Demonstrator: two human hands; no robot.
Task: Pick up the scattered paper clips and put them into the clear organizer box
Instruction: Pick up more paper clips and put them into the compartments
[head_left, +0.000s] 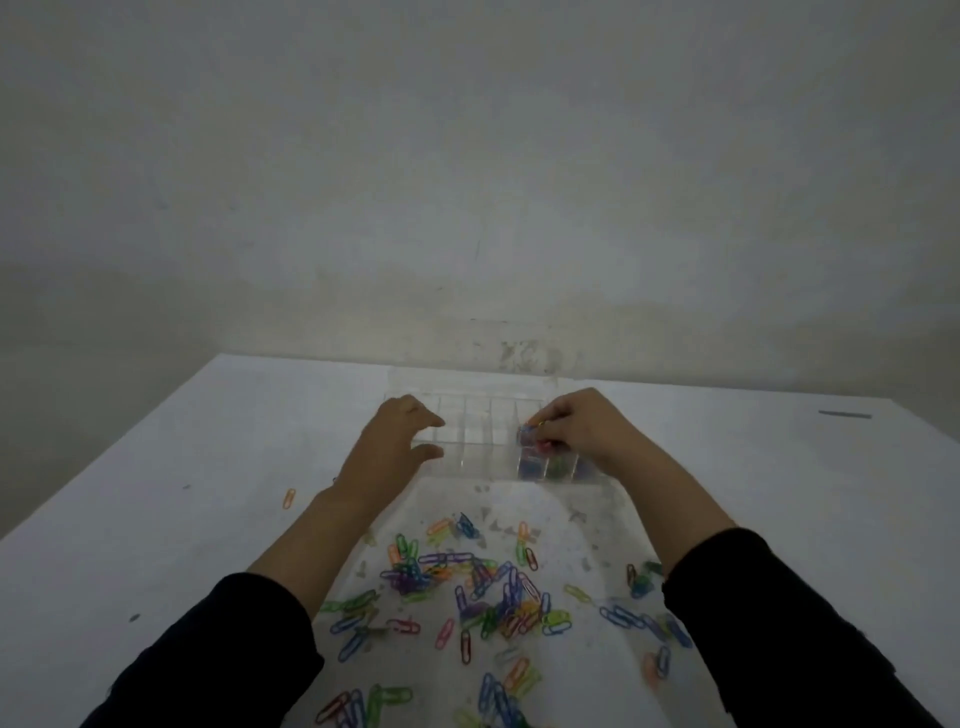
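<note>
Clear organizer box (480, 436): sitting at frame centre on the tabletop (156, 519), long axis running left-right. Left hand (397, 441): spreading wide at its left end. Right hand (576, 423): pinching paper clips (530, 434) over right compartments. Loose clips (493, 592): lying scattered lower centre.

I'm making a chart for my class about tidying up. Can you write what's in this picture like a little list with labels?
Place: white table by a plain wall
Box: clear organizer box with dividers, at the table's far side
Clips in box: a few colorful ones in the right-end compartments
Left hand: open, resting at the box's left end
Right hand: pinching a few paper clips over the box's right end
Loose clips: scattered pile of many colors, between the arms
Stray: one orange clip off to the left
</note>
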